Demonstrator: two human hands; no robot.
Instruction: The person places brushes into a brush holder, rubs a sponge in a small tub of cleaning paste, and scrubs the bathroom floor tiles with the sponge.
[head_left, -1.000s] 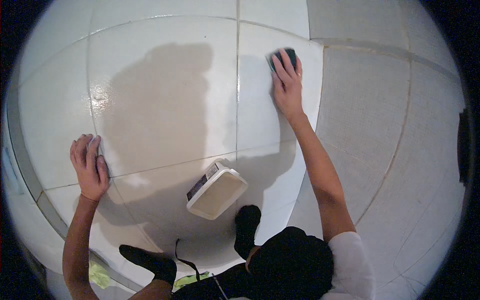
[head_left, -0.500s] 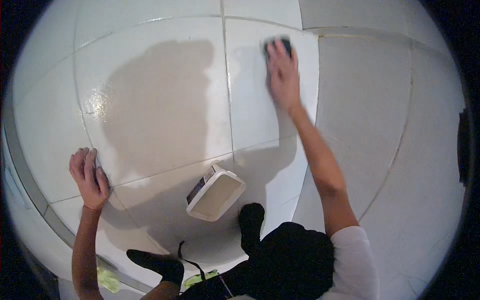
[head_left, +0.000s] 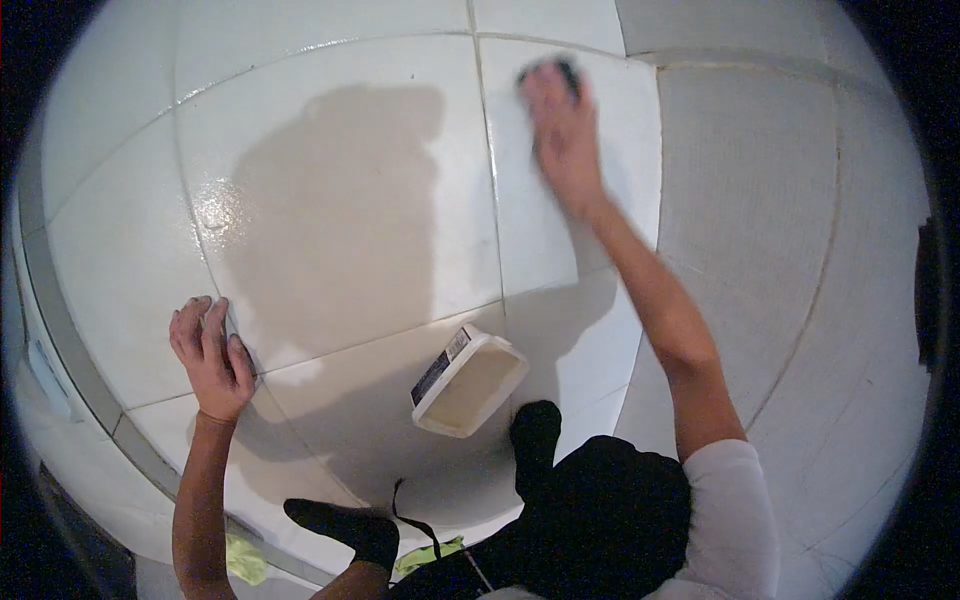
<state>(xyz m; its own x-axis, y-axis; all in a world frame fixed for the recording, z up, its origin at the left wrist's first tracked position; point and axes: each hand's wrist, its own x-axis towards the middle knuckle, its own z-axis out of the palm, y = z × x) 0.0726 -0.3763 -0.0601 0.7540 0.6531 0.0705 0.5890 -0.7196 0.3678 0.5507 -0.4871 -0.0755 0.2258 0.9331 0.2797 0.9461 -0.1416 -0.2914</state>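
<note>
My right hand (head_left: pixel 562 130) is closed over a dark scouring pad (head_left: pixel 566 76) and presses it on the white tiled floor (head_left: pixel 530 235), near the foot of the wall. Motion blurs its fingers, and they cover much of the pad. To the left, my left hand (head_left: pixel 213 355) rests on the tiles with its fingers apart and slightly bent, holding nothing. Between my arms, close to my feet, stands a white plastic tub (head_left: pixel 470 386) with cloudy liquid inside and a dark label on its side.
A pale tiled wall (head_left: pixel 745 200) rises on the right. Wet glare shows on the floor at left, beside my shadow. A grey edging strip (head_left: pixel 75 345) runs along the left. My black-socked foot (head_left: pixel 535 440) is beside the tub. Yellow-green cloths (head_left: pixel 245 560) lie at the bottom.
My right hand has slid the pad left across the tile and slightly farther away. My left hand stays on the same spot. The whole view has shifted a little.
</note>
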